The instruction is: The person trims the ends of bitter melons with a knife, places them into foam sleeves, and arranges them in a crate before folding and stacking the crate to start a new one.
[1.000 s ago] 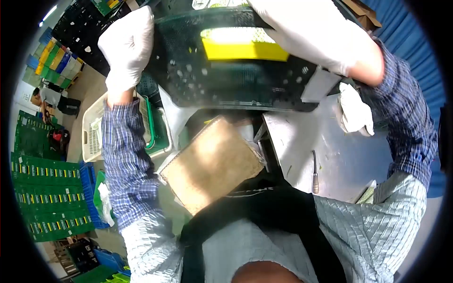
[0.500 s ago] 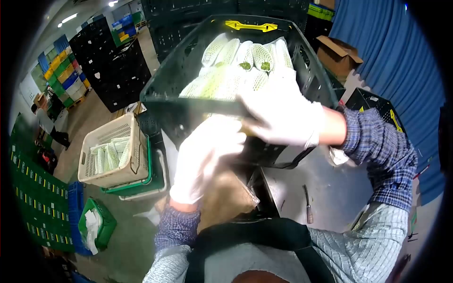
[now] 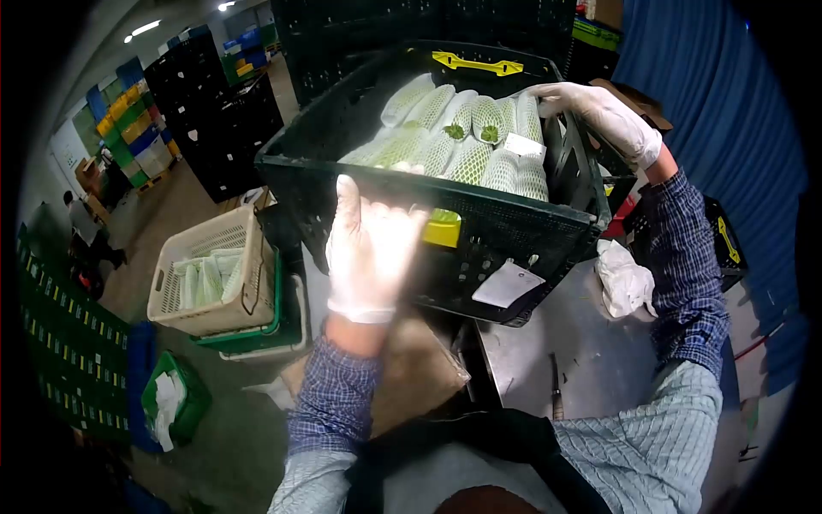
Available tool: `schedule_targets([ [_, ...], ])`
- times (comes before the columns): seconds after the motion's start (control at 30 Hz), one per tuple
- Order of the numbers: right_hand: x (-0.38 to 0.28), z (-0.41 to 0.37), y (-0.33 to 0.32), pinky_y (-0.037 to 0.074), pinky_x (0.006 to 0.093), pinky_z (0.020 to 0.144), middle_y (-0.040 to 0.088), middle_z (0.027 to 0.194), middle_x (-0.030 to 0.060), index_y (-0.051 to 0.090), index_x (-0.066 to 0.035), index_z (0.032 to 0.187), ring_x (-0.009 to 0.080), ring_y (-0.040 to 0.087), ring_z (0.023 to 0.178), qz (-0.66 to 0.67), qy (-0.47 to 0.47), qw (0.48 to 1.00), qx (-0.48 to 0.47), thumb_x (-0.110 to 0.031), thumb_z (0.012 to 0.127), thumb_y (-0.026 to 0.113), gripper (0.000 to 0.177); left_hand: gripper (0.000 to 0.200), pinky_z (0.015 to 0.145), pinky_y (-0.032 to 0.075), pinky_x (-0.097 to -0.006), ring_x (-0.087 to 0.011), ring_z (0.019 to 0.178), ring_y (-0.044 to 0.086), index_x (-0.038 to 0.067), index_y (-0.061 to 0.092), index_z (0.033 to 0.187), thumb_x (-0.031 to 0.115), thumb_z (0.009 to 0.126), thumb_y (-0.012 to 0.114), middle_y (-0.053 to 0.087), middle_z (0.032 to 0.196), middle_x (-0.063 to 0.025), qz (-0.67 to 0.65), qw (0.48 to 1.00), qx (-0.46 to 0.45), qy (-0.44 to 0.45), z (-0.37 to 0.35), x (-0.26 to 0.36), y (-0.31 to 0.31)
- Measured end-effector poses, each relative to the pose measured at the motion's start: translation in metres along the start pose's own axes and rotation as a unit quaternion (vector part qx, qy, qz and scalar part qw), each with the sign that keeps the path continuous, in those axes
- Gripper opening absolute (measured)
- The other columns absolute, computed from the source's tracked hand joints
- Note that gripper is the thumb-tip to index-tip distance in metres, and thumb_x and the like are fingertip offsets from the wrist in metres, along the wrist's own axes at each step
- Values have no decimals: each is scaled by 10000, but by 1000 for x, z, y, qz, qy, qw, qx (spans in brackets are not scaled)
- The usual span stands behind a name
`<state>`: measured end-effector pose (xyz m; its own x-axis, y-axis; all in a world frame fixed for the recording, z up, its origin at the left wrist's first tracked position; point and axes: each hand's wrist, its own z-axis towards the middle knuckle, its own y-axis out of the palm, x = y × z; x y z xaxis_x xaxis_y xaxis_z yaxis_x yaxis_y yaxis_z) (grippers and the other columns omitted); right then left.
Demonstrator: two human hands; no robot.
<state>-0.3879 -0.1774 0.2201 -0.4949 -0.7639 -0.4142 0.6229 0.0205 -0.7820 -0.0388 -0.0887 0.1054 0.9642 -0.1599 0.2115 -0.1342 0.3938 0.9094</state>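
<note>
A dark green crate (image 3: 548, 218) holds several pale green vegetables in white foam netting (image 3: 469, 161). A small white label (image 3: 524, 146) lies on the netting at the right. White-gloved, my left hand (image 3: 372, 244) is at the crate's front wall, thumb up, with its fingers bent in at the handle opening below the rim; their tips are partly hidden. My right hand (image 3: 599, 120), gloved too, reaches over the crate's right rim, fingers together and bent down inside beside the netted vegetables. A white tag (image 3: 508, 284) hangs on the front wall near a yellow handle piece (image 3: 442, 230).
Left of the crate, a beige basket (image 3: 205, 319) with netted vegetables stands on green and white ones. A green bin (image 3: 195, 403) is lower left. On the metal table (image 3: 522, 343) lie a knife (image 3: 556, 390) and crumpled white material (image 3: 623, 278). A person (image 3: 86, 227) is far left.
My hands have parted: the right moved up and right to the crate's right rim, the left slightly up against the front wall. The label on the netting and the front tag now show clearly.
</note>
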Motion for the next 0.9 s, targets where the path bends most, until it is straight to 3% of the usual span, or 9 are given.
schedule_targets([
  [0.23, -8, -27, 84, 402, 244, 567, 557, 646, 16, 608, -32, 790, 90, 510, 570, 186, 63, 938, 284, -480, 1051, 349, 579, 389, 1040, 407, -447, -270, 1096, 573, 29, 617, 1079, 391, 1043, 480, 651, 1109, -130, 4, 1000, 26, 13, -28, 15, -16],
  [0.37, -66, -31, 114, 467, 377, 625, 611, 713, 76, 642, -66, 858, 280, 574, 602, -159, -145, 954, 207, -200, 992, 442, 276, 406, 764, 462, -348, -202, 794, 503, -30, 559, 1144, 359, 1035, 520, 543, 898, -73, 23, 995, 68, 72, -47, 70, -16],
  [0.4, -86, -36, 120, 496, 326, 672, 659, 837, 50, 639, -35, 935, 183, 627, 759, -231, -132, 951, 158, -295, 979, 560, 275, 433, 687, 451, -314, -177, 740, 465, -62, 527, 1183, 342, 1029, 547, 494, 859, -51, 26, 992, 93, 77, -54, 88, -11],
  [0.47, -112, -20, 89, 523, 316, 805, 692, 971, 64, 658, -27, 1099, 202, 660, 917, -50, -87, 994, 53, -271, 920, 657, 302, 387, 500, 395, -252, -109, 626, 409, -70, 515, 1165, 296, 1040, 534, 412, 759, -5, 63, 987, 128, 74, -61, 119, -16],
  [0.57, 25, 37, 9, 544, 326, 774, 696, 955, 133, 605, 10, 1233, 235, 677, 811, -369, -84, 883, 277, -288, 924, 667, 433, 241, 433, 340, -223, -67, 542, 340, -39, 507, 1146, 180, 1070, 444, 351, 720, 24, 108, 977, 172, 57, -87, 147, -19],
  [0.6, 17, 37, 0, 521, 339, 866, 640, 1113, 159, 531, -51, 1315, 266, 646, 961, -294, 86, 937, 167, -356, 878, 709, 561, 251, 436, 341, -226, -71, 545, 340, -30, 481, 1180, 193, 1073, 437, 343, 727, 19, 93, 985, 142, 30, -101, 159, -34],
  [0.67, 57, 40, -25, 467, 323, 1038, 477, 1458, 195, 304, -162, 1552, 287, 561, 1251, -215, 346, 904, -132, -435, 825, 759, 900, 259, 448, 346, -233, -84, 558, 347, -23, 458, 1208, 198, 1077, 422, 341, 749, 15, 99, 983, 145, 52, -123, 154, -43],
  [0.73, 120, -2, 1, 521, 306, 649, 662, 830, 83, 608, 16, 1184, 165, 630, 691, -163, 300, 934, 101, -309, 951, 652, 402, 261, 469, 360, -252, -108, 584, 371, -9, 430, 1233, 198, 1082, 387, 361, 777, -3, 109, 985, 130, 38, -146, 153, -54],
  [0.9, 120, -58, 27, 367, 228, 433, 540, 602, -33, 645, -49, 940, 54, 467, 453, -92, 384, 909, 130, -330, 959, 664, 282, 215, 404, 303, -212, -70, 532, 362, -22, 519, 1184, 130, 1041, 466, 408, 746, 9, 170, 967, 188, 8, -126, 163, -56],
])
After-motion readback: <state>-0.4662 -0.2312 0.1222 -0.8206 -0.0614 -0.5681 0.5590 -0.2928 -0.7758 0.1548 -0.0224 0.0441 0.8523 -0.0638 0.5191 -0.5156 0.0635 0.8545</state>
